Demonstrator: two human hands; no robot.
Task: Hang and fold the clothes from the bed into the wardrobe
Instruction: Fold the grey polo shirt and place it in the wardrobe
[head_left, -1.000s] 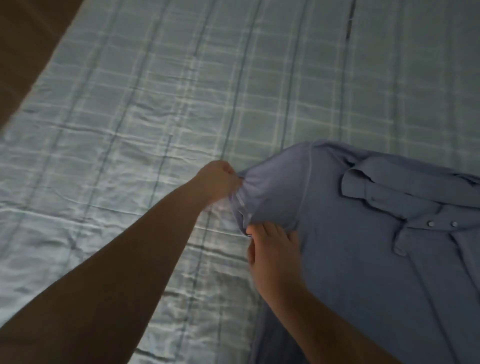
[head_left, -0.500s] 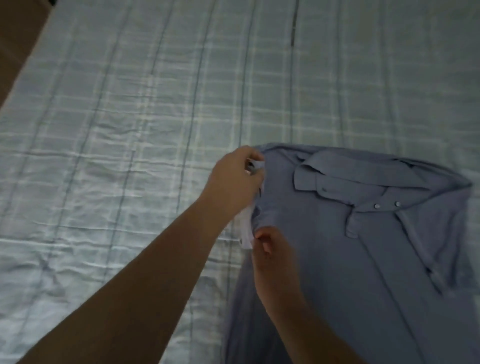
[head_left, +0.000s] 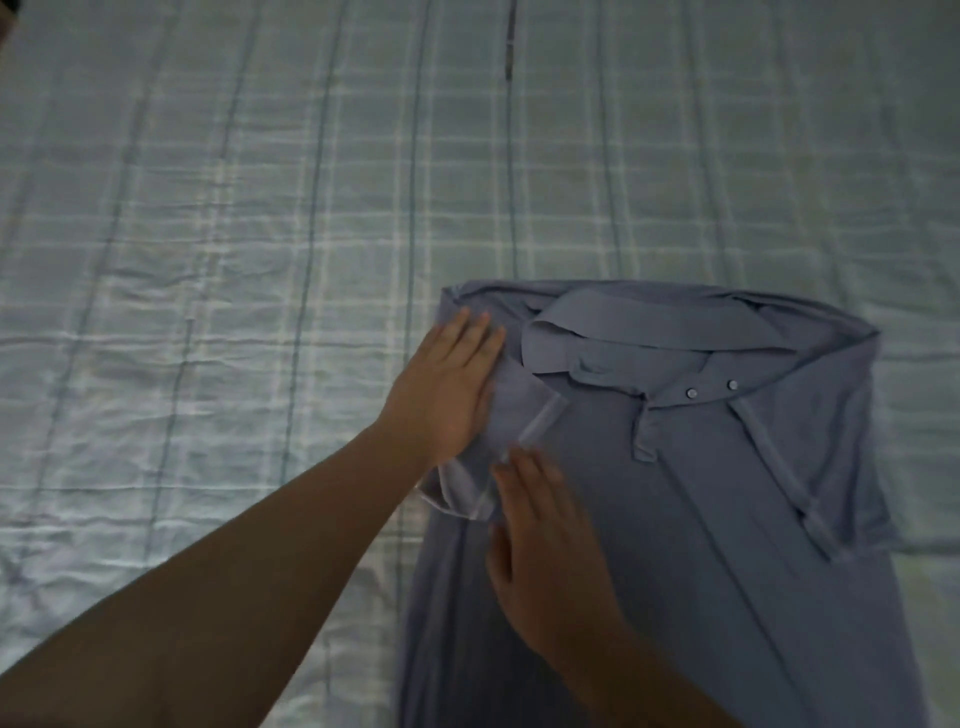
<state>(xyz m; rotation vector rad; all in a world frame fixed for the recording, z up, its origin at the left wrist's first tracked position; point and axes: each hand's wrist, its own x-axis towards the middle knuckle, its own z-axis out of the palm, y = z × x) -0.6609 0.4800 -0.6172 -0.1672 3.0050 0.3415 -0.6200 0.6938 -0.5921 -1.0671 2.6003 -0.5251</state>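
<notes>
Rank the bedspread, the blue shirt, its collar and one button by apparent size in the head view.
Largest to smallest: bedspread, blue shirt, collar, button. The shirt runs off frame, yet the order is clear.

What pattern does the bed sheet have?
The bed sheet is pale blue plaid with white and darker lines, best seen in the head view.

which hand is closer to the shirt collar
Left. The left hand lies flat just beside one end of the collar; the right hand rests lower on the shirt front.
</notes>
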